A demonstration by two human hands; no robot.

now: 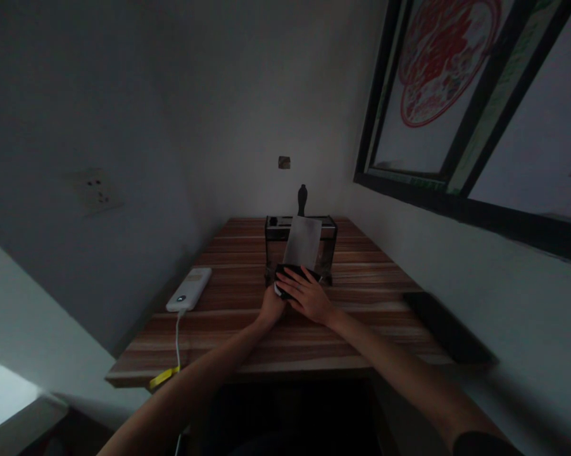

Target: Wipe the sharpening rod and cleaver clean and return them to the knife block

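Note:
A small black object (280,271) sits between my two hands over the middle of the table; its kind is too dark to make out. My left hand (272,305) wraps it from the left and below, with most of its fingers hidden. Across its top and front lies my right hand (310,297), fingers spread and bent over it. Just behind the hands a pale, flat sheet-like panel (303,240) leans upright. It overlaps a black-framed, box-like stand (333,237), above which rises a black handle (302,199).
The striped wooden table (238,253) meets walls at the back and right. On its left lies a white power bank (190,289), its cable (177,335) running to the front edge by a yellow tag (164,377). A flat black object (447,326) lies at the right edge.

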